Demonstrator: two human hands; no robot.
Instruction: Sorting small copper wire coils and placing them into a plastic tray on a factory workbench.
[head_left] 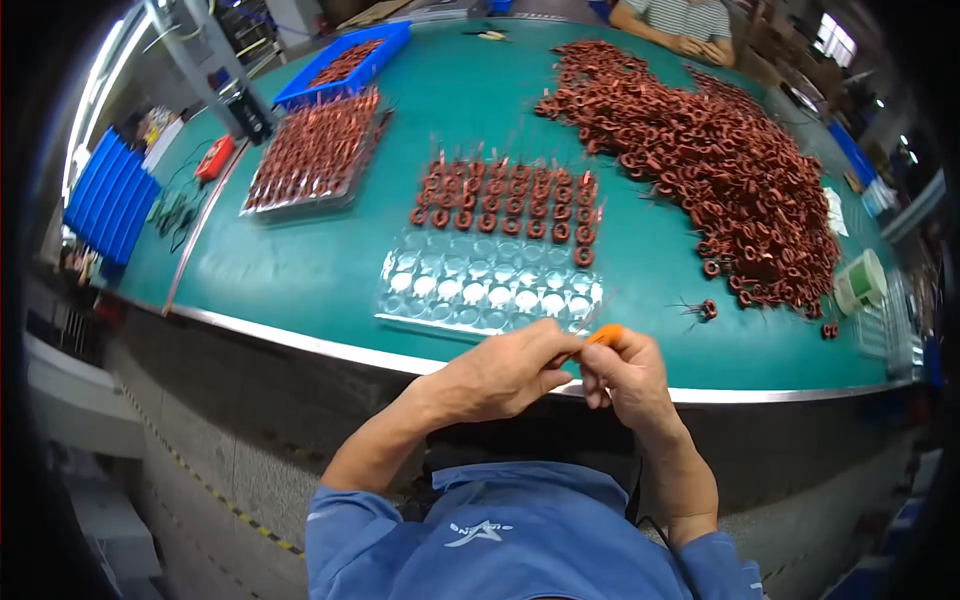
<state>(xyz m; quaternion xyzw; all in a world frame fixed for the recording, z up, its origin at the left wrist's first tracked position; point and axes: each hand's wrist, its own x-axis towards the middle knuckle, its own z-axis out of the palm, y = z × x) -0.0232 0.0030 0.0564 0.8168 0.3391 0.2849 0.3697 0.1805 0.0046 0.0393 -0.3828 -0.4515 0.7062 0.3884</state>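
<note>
Orange material (606,333) shows where our curled left hand (505,368) and right hand (632,378) meet; their grip we cannot tell.

This is a factory workshop, set up for handling small parts in bulk. A long green surface (285,265) with a pale metal edge carries a great heap of red ring-shaped parts (720,170) with thin wire leads at two o'clock, while more stand in rows beside a clear moulded tray (440,312) at the centre. A blue bin (375,68) at eleven o'clock holds more. At ten o'clock a bright tube light (100,75) runs overhead; at eight, yellow-and-black tape (200,484) marks the grey floor (265,490). A co-worker (685,22) sits at one o'clock, across the same surface.
</note>
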